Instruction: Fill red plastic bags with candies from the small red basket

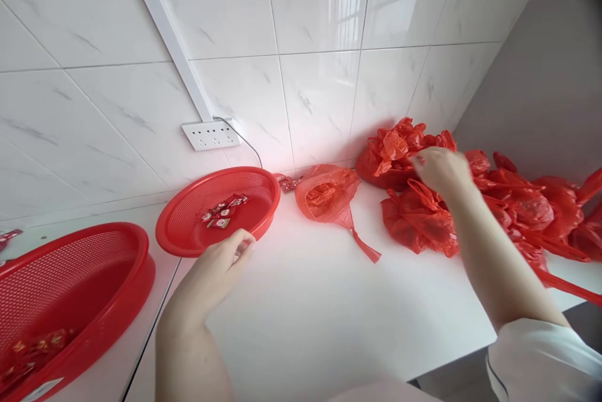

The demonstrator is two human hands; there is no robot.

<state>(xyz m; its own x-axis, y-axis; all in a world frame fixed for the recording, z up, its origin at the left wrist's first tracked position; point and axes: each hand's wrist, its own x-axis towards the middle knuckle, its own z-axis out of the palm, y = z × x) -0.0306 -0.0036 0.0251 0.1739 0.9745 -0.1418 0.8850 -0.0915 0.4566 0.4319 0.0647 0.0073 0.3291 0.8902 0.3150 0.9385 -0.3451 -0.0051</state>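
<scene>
My left hand [226,258] hovers over the white table beside the near right rim of a red plastic basket [185,217]. Its fingers are loosely curled, slightly apart from the thumb, and nothing shows in them. In the basket lie several small red wrapped packets [226,209]. At the right, my right hand [439,167] is over a heap of red plastic bags [395,145], its fingers bent and closed on a red plastic bag; the fingertips are partly hidden. Between the hands, an opened red plastic bag [327,192] lies by itself.
A larger red basket [117,289] with wrapped packets inside stands at the left. More filled red bags [531,207] crowd the right side of the table [301,320]. Behind is a tiled wall with a power socket [211,135] and a cable.
</scene>
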